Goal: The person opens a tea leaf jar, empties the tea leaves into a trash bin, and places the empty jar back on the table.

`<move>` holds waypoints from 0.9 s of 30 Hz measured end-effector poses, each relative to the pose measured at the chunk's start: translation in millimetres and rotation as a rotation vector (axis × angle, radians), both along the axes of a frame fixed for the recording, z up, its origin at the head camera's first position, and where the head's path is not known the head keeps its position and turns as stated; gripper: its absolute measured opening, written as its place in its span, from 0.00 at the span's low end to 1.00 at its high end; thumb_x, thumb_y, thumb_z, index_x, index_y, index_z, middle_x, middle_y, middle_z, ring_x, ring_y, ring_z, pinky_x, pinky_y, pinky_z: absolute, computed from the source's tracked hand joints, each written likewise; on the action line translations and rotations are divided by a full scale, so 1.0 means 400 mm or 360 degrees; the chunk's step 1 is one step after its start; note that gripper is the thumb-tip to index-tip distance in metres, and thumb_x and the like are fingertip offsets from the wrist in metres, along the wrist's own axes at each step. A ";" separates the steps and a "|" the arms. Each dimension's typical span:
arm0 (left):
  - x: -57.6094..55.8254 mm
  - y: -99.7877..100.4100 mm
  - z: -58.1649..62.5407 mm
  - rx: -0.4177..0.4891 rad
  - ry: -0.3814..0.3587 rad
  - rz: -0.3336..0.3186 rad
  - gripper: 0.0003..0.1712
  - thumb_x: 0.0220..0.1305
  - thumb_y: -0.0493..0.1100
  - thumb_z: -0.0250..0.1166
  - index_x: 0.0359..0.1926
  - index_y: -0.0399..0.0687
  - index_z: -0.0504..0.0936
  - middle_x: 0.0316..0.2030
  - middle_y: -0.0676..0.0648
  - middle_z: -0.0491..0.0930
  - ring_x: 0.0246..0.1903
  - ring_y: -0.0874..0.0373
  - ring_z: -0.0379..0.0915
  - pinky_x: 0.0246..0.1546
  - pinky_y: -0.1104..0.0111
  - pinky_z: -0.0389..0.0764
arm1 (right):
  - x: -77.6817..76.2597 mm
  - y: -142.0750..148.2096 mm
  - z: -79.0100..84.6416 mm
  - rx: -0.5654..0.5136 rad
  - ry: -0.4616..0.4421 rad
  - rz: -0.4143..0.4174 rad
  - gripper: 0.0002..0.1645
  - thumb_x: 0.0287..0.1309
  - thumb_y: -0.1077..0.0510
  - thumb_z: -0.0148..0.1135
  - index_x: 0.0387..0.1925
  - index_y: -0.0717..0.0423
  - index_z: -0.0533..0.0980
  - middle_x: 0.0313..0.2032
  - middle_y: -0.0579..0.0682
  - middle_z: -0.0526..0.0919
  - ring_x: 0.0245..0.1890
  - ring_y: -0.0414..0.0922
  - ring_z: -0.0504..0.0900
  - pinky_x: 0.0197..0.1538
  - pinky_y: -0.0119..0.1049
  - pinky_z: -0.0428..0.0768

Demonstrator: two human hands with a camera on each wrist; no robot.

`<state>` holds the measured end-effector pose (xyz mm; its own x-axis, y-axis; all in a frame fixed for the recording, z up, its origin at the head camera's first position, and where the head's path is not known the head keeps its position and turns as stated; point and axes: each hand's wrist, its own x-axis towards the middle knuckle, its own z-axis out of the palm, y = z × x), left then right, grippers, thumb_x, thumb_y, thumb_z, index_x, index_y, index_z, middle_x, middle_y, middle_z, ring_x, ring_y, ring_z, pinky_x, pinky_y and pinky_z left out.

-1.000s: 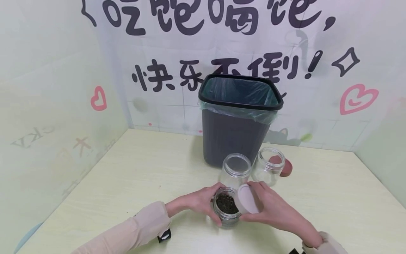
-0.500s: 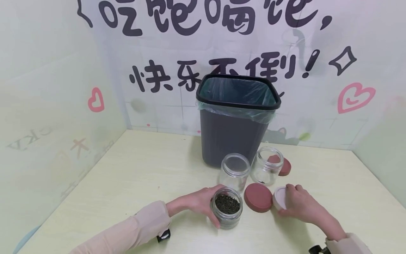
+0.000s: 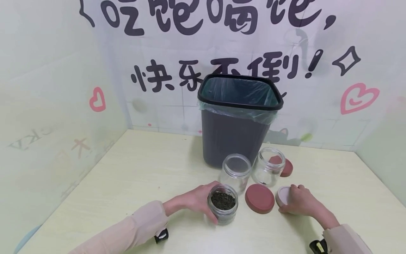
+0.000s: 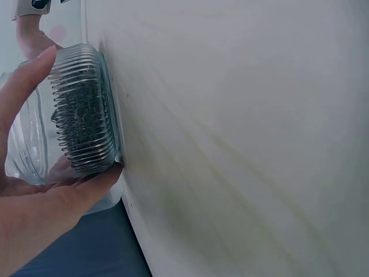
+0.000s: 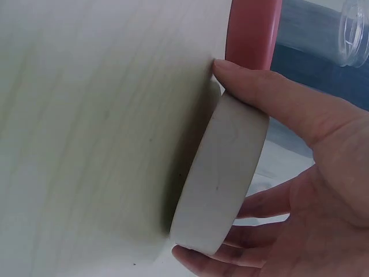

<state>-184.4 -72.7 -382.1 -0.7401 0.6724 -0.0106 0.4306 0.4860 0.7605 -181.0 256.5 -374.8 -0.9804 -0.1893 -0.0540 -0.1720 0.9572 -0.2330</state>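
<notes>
My left hand (image 3: 200, 198) grips a clear glass jar (image 3: 226, 218) from its left side, thumb and fingers round the wall. Dark dried leaves (image 3: 223, 200), like loose tea, fill the jar up near its uncovered mouth. In the left wrist view the jar's ribbed lower wall (image 4: 83, 112) shows between thumb and fingers. Over to the right, my right hand (image 3: 302, 201) holds a white round lid (image 3: 283, 194) low at the tabletop, thumb and fingers on its rim. The right wrist view shows the lid's pale side (image 5: 222, 173) slightly tilted, with a shadow beneath.
A red lid (image 3: 259, 199) lies between the leaf-filled jar and the white lid. Behind stand two uncovered clear jars, one left (image 3: 235, 178) and one right (image 3: 264, 174), with another red lid (image 3: 288, 168) by the latter. A lined dark bin (image 3: 233, 137) rises at the back wall.
The right hand has carried the white lid from beside the jar's mouth rightward and down to the table, uncovering the red lid. The left hand and jar have shifted slightly left.
</notes>
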 end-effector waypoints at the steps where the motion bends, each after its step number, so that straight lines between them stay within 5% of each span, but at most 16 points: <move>1: -0.001 -0.003 0.001 0.0005 0.0008 0.0008 0.50 0.27 0.37 0.82 0.57 0.43 0.68 0.53 0.46 0.76 0.56 0.51 0.71 0.59 0.66 0.68 | -0.003 -0.001 -0.001 0.0004 0.0015 0.0010 0.44 0.31 0.48 0.75 0.38 0.81 0.68 0.27 0.62 0.72 0.28 0.53 0.72 0.30 0.44 0.75; 11: -0.003 -0.020 0.001 0.0044 0.0010 0.0082 0.49 0.27 0.36 0.81 0.56 0.41 0.68 0.54 0.44 0.76 0.56 0.47 0.70 0.60 0.59 0.68 | -0.017 -0.016 -0.005 -0.0006 0.0082 -0.0002 0.42 0.30 0.46 0.75 0.35 0.79 0.68 0.26 0.60 0.72 0.28 0.53 0.71 0.30 0.42 0.73; 19: -0.008 -0.040 0.006 0.0051 -0.0018 0.0275 0.48 0.28 0.39 0.81 0.55 0.38 0.68 0.52 0.41 0.77 0.54 0.45 0.71 0.58 0.52 0.69 | -0.020 -0.016 -0.006 -0.0059 0.0078 0.0026 0.44 0.32 0.46 0.74 0.37 0.80 0.68 0.26 0.61 0.73 0.29 0.53 0.72 0.30 0.43 0.75; 27: -0.022 -0.083 0.033 0.0074 -0.0021 0.0519 0.46 0.30 0.42 0.80 0.53 0.36 0.69 0.49 0.42 0.77 0.52 0.48 0.72 0.56 0.54 0.72 | -0.017 0.012 0.051 -0.0146 0.0054 0.0060 0.45 0.52 0.52 0.66 0.50 0.91 0.59 0.38 0.80 0.73 0.40 0.69 0.76 0.43 0.57 0.77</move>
<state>-193.2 -105.8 -369.0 -0.9165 0.4001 0.0033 0.2479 0.5614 0.7895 -187.7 261.1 -354.5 -0.9735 -0.2287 -0.0019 -0.2166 0.9249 -0.3126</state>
